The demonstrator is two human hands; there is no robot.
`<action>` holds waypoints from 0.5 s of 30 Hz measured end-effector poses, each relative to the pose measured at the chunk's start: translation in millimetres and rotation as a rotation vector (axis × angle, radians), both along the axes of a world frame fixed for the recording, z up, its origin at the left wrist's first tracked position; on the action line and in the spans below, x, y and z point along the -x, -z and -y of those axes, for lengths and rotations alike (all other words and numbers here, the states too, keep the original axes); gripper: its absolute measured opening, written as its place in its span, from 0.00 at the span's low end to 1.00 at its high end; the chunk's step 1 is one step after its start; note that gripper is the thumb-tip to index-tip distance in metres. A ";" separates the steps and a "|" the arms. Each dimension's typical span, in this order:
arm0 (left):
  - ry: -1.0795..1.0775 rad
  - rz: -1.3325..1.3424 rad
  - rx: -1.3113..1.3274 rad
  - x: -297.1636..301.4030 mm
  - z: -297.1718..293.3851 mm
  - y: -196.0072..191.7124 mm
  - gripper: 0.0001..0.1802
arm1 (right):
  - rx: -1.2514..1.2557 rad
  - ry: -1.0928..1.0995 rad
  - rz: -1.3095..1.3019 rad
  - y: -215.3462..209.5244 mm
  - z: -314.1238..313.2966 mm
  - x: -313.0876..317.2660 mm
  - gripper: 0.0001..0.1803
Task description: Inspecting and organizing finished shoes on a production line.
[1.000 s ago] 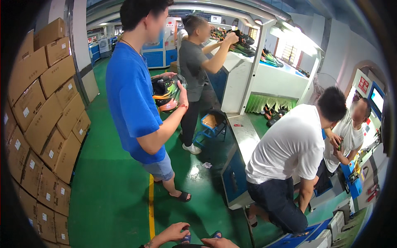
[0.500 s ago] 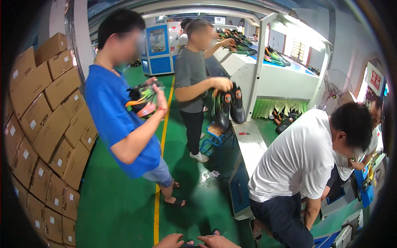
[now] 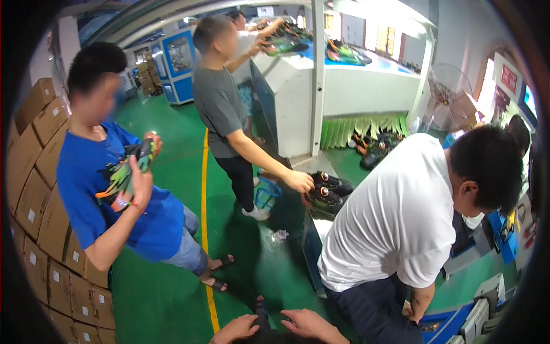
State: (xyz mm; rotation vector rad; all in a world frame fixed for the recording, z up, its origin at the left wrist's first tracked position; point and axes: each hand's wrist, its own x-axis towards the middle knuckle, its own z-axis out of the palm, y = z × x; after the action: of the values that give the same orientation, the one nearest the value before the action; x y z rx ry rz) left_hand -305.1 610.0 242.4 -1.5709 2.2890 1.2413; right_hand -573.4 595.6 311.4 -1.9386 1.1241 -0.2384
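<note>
At the lower edge, my left hand (image 3: 242, 328) is held out above the green floor (image 3: 166, 304), its fingers stretched and nothing in it. Beside it, apart, my right hand (image 3: 305, 322) reaches forward with its fingers extended, holding nothing either. A dark foot (image 3: 261, 307) shows between the two hands. Nearest on the right is a person in a white shirt (image 3: 389, 218), bent over, hands low beside a blue-edged machine (image 3: 447, 322). No object touches either of my hands.
At left, a person in a blue shirt (image 3: 123, 195) holds colourful shoes (image 3: 123, 178). A person in grey (image 3: 217, 109) has a hand on black shoes (image 3: 326, 192) at a bench. Stacked cartons (image 3: 43, 218) line the left; a white conveyor machine (image 3: 366, 92) carries shoes behind.
The person in grey has lowered the black shoes onto the bench end. My hands have come further into view. The view has shifted; the person in blue now raises the shoes differently.
</note>
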 end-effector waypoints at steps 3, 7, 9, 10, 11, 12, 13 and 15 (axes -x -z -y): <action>0.026 0.037 -0.100 -7.8 23.5 8.5 0.28 | -0.077 -0.021 -0.035 10.4 18.5 -7.4 0.24; 0.076 -0.033 -0.078 -22.5 79.4 15.3 0.28 | -0.044 0.083 0.015 7.7 64.8 -24.9 0.22; 0.126 0.000 -0.087 -29.8 117.7 18.1 0.26 | -0.009 0.162 0.078 3.3 97.6 -43.8 0.19; 0.134 -0.048 -0.004 -33.5 136.5 18.6 0.26 | -0.040 0.284 0.227 2.5 116.5 -55.2 0.17; 0.157 -0.078 0.053 -36.6 157.6 18.3 0.25 | -0.080 0.400 0.368 2.4 137.8 -65.3 0.16; 0.153 -0.082 0.079 -38.1 178.6 16.7 0.25 | -0.105 0.491 0.455 4.3 163.3 -74.3 0.14; 0.139 -0.035 0.084 -38.6 196.8 14.4 0.24 | -0.164 0.584 0.534 7.8 188.7 -82.7 0.12; 0.116 -0.107 0.194 -39.5 227.0 5.4 0.24 | 0.116 0.751 0.544 18.6 239.7 -90.5 0.11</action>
State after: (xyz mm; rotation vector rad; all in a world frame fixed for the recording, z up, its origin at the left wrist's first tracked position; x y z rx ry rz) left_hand -265.6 383.0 237.0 -1.4336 2.5969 1.1321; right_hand -482.9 355.8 292.9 -1.3245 1.4153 -1.1748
